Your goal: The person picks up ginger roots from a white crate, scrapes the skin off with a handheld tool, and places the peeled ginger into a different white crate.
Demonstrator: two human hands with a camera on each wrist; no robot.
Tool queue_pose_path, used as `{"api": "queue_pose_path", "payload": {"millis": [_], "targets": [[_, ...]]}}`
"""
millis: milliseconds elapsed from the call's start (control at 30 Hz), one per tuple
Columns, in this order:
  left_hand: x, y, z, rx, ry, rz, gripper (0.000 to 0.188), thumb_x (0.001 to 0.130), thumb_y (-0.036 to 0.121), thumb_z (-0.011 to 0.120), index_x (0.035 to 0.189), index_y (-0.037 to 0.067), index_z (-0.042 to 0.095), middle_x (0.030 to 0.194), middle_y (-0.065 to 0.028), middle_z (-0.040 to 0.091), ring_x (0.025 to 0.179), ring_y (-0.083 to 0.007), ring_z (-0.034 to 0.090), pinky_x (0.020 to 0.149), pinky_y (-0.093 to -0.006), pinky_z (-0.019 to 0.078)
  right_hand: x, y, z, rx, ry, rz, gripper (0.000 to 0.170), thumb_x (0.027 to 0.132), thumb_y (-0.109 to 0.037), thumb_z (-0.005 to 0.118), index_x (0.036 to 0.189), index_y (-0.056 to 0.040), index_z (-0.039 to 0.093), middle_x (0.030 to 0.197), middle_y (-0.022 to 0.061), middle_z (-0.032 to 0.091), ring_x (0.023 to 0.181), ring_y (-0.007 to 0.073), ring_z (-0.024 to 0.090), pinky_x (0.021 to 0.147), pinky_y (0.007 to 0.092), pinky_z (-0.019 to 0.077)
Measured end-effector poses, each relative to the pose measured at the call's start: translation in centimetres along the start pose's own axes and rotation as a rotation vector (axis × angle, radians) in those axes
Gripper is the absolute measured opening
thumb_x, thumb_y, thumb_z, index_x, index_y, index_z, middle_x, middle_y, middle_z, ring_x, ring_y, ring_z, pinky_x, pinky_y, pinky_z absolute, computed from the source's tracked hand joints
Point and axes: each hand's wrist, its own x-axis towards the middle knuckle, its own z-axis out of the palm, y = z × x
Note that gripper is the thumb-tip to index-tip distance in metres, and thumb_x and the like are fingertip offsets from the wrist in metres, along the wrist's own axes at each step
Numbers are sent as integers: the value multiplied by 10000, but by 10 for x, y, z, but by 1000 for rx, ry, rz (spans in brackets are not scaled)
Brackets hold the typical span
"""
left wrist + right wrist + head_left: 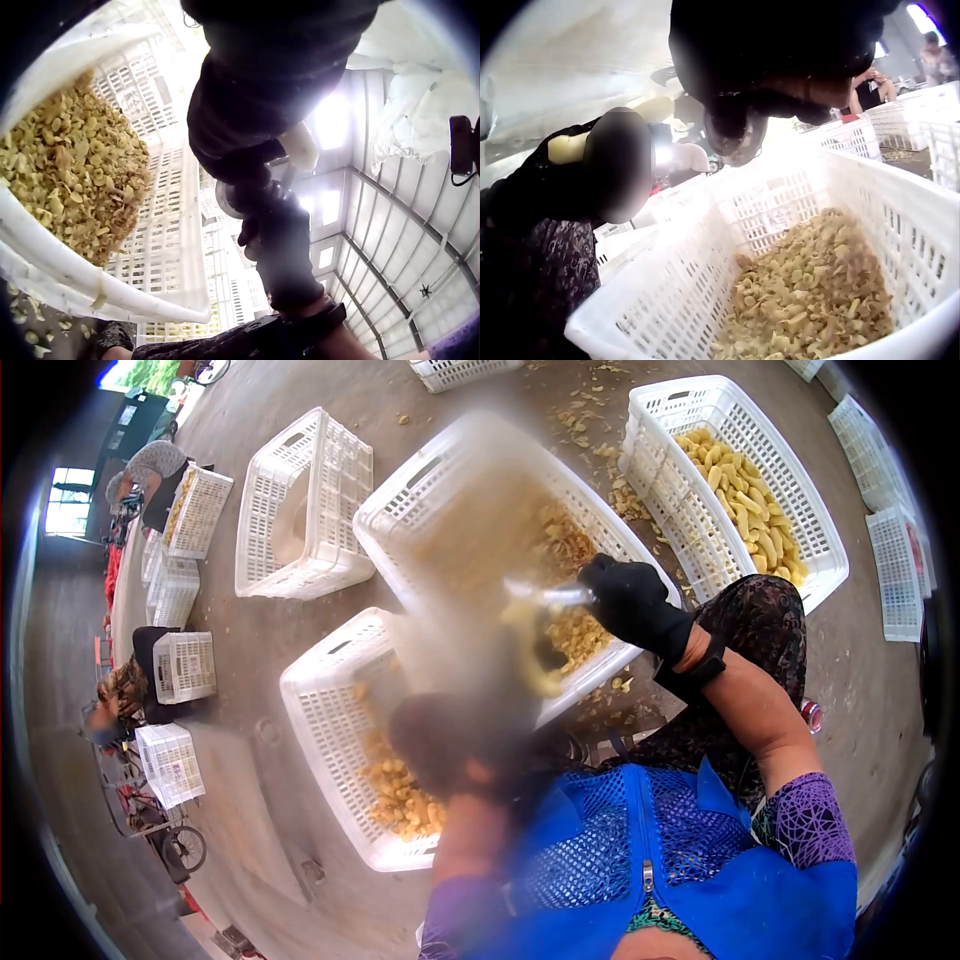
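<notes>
Both hands wear black gloves and work close together over a white crate [480, 435] with peelings [575, 640] in it. In the head view my right hand [635, 600] grips a shiny metal tool [565, 596], its working end pointing left at a long, curved, pale-yellow peeled piece of produce [540, 680]. My left hand [450, 740], blurred there, holds that piece. In the right wrist view the pale piece [568, 148] sticks out on both sides of the left hand [619, 169]. The left wrist view shows its rounded end [301, 146] beyond the dark glove.
At the right stands a crate [735, 400] of whole yellow pieces [745, 500]. Another crate [310, 690] with yellow bits is at the lower left; one more [345, 480] stands beyond it. Scraps [630, 505] litter the floor. Two people [160, 470] are at the far left among crates.
</notes>
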Motion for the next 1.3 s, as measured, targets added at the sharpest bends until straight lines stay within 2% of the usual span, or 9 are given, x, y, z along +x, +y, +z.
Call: {"api": "queue_pose_path", "payload": {"millis": [133, 367, 433, 567, 633, 667, 900, 1167, 1300], "targets": [[-1, -2, 3, -23, 1, 0, 264, 844, 86, 619, 1105, 52, 599, 823, -46, 615, 651, -152, 568, 565, -296, 459, -4, -7, 4, -124, -1, -174, 65, 767, -126, 634, 784, -133, 572, 675, 70, 513, 526, 268, 567, 443, 386, 434], [1, -3, 6, -2, -29, 17, 260, 848, 89, 618, 1105, 51, 599, 815, -45, 614, 647, -152, 567, 563, -296, 459, -5, -1, 9, -14, 29, -164, 37, 781, -119, 611, 783, -132, 576, 674, 75, 513, 512, 267, 563, 429, 384, 433], [-1, -4, 7, 1, -29, 16, 259, 850, 89, 618, 1105, 51, 599, 813, -45, 613, 646, -152, 567, 562, -297, 459, -6, 6, 17, -188, -41, -174, 33, 783, -124, 608, 793, -134, 579, 670, 74, 512, 514, 266, 569, 426, 382, 437], [-3, -4, 3, -38, -17, 1, 258, 852, 91, 617, 1106, 51, 598, 808, -45, 613, 644, -152, 567, 561, -297, 459, -2, 27, 27, -216, -27, -140, 36, 781, -126, 609, 798, -123, 577, 682, 92, 532, 538, 292, 583, 464, 400, 459], [-6, -4, 2, -60, -11, -7, 257, 853, 92, 617, 1106, 51, 598, 806, -44, 613, 643, -152, 567, 561, -297, 459, 3, 35, 24, -63, 24, -2, 39, 786, -124, 604, 797, -106, 571, 702, 112, 559, 579, 320, 600, 515, 416, 480], [-7, -4, 2, -69, -10, -11, 256, 854, 92, 617, 1106, 51, 598, 805, -44, 612, 642, -152, 566, 560, -297, 459, 1, 36, 23, -86, -49, 57, 114, 808, -183, 638, 798, -95, 566, 729, 128, 577, 629, 345, 606, 558, 422, 479], [-8, -6, 0, -139, 2, -38, 253, 858, 95, 617, 1106, 50, 598, 797, -43, 611, 639, -152, 566, 558, -297, 458, 0, 11, 3, 83, -29, 56, 295, 794, -340, 713, 792, -92, 554, 742, 129, 567, 661, 359, 595, 569, 426, 455], [-11, -6, 0, -168, 4, -54, 249, 863, 98, 616, 1107, 50, 598, 788, -43, 610, 634, -152, 565, 556, -298, 458, -8, 6, -3, 106, -121, -239, 165, 694, -105, 668, 803, -100, 545, 724, 99, 549, 617, 332, 604, 520, 448, 458], [-12, -6, 0, -172, 1, -59, 248, 865, 100, 616, 1107, 50, 598, 783, -42, 609, 632, -152, 564, 555, -298, 458, -8, 9, -3, 97, -136, -254, 159, 697, -106, 666, 797, -97, 543, 736, 105, 551, 612, 335, 603, 521, 450, 460]]}}
